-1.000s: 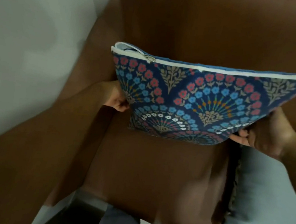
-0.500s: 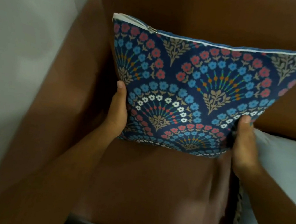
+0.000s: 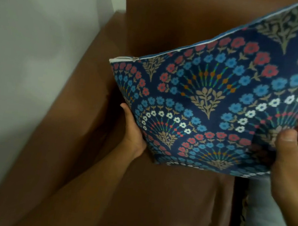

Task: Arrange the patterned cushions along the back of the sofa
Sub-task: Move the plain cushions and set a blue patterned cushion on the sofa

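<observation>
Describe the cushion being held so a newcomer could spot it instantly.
Start at the brown sofa beside the white wall. Above its seat, the left hand and right hand hold a tilted cushion. It is navy with fans of red, blue and white flowers and a white zipper edge, unlike the plain pale cushion lying lower right.

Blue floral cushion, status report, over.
Left hand and right hand grip blue floral cushion, tilted, above brown sofa seat. Pale cushion lies right.
</observation>
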